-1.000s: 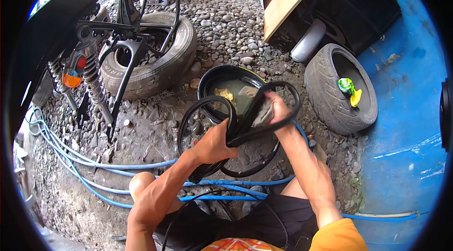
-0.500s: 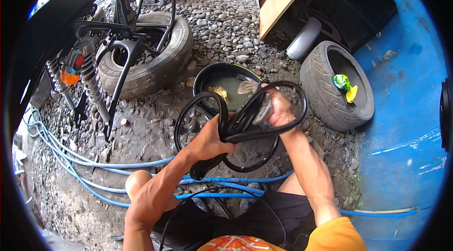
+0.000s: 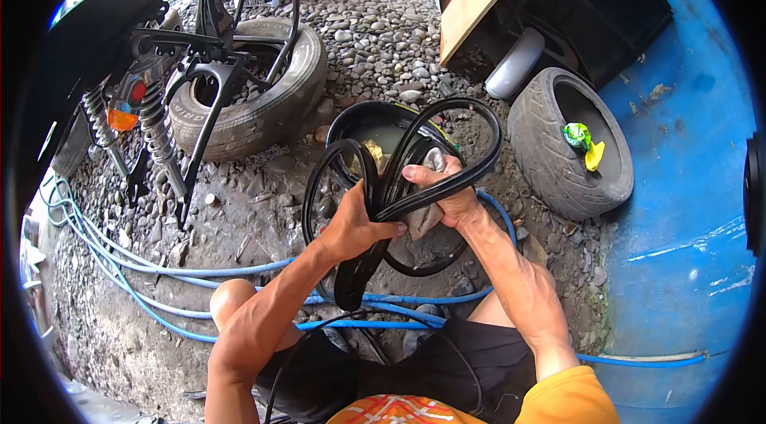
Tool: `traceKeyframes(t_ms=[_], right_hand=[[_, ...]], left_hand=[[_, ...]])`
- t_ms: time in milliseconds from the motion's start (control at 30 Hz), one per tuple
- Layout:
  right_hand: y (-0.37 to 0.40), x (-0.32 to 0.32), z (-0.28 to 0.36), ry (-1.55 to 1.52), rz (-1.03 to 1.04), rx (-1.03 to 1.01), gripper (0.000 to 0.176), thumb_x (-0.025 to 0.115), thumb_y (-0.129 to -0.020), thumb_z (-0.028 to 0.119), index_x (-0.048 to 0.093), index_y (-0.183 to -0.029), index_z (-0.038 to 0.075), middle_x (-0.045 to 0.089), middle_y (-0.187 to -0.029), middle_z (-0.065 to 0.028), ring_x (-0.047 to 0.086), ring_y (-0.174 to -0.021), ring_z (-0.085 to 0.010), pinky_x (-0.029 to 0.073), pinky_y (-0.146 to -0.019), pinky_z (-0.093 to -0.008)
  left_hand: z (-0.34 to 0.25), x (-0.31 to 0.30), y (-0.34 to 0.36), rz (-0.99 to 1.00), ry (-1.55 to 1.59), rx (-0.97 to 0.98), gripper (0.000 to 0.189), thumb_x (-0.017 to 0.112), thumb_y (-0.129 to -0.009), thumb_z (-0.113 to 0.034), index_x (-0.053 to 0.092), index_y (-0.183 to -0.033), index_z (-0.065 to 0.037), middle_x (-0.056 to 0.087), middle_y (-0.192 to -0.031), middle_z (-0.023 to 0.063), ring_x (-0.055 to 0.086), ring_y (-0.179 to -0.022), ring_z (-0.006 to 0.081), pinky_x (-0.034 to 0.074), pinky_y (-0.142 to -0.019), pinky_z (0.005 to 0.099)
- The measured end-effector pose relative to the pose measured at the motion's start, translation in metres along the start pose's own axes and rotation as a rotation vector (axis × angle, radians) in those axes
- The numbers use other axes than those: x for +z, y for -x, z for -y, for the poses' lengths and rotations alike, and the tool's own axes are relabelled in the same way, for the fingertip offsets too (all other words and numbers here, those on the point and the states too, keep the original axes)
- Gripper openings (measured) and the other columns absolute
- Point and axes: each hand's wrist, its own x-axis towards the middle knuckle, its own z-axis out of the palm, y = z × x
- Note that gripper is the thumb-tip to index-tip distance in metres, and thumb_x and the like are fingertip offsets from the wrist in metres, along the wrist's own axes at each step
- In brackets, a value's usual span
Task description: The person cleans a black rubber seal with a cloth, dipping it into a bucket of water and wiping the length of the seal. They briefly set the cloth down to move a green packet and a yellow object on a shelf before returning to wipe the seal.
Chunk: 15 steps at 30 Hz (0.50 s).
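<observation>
A long black rubber strip (image 3: pixel 443 187), grooved like a door seal and gathered in loops, hangs between my two hands. My left hand (image 3: pixel 351 228) is closed round the bunched loops on their left side. In my right hand (image 3: pixel 455 197) is a wet greyish cloth (image 3: pixel 425 220), pressed against the strip with the thumb on top. Just beyond the hands sits a black basin (image 3: pixel 341 122) of murky water, partly covered by the loops. A yellowish lump (image 3: pixel 373 150) shows in the basin.
Blue hoses (image 3: pixel 183 271) cross the ground before my knees. A worn tyre (image 3: pixel 550 141) with a green and yellow wrapper (image 3: pixel 585 145) lies right, beside a blue surface (image 3: pixel 678 209). Another tyre (image 3: pixel 295 97) and a black frame with shock absorbers (image 3: pixel 155 129) stand left.
My right hand has come down and nearer, with the cloth now on the strip closer to the left hand. The right loop has swung upward; the left hand has barely moved.
</observation>
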Motion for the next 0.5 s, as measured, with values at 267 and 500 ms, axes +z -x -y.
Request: traceKeyframes(t_ms=[267, 500], right_hand=[[0.003, 0.003, 0.01, 0.012, -0.049, 0.009, 0.017, 0.081, -0.081, 0.014, 0.067, -0.083, 0.006, 0.065, -0.074, 0.0006, 0.06, -0.059, -0.0076, 0.051, -0.054, -0.0253], [-0.02, -0.037, -0.017, -0.586, -0.022, 0.249, 0.026, 0.06, -0.093, 0.014, 0.065, -0.109, -0.005, 0.072, -0.103, -0.0178, 0.073, -0.088, -0.0275, 0.061, -0.083, -0.0404]], left_hand=[[-0.009, 0.002, -0.001, 0.022, -0.08, -0.03, 0.043, 0.075, -0.077, 0.004, 0.053, -0.113, 0.003, 0.065, -0.082, 0.0047, 0.062, -0.069, 0.0111, 0.05, -0.062, 0.0278], [-0.011, 0.0, 0.003, 0.069, -0.285, -0.065, 0.03, 0.075, -0.078, 0.003, 0.058, -0.103, 0.004, 0.065, -0.076, 0.0039, 0.061, -0.063, 0.0104, 0.049, -0.057, 0.0271]])
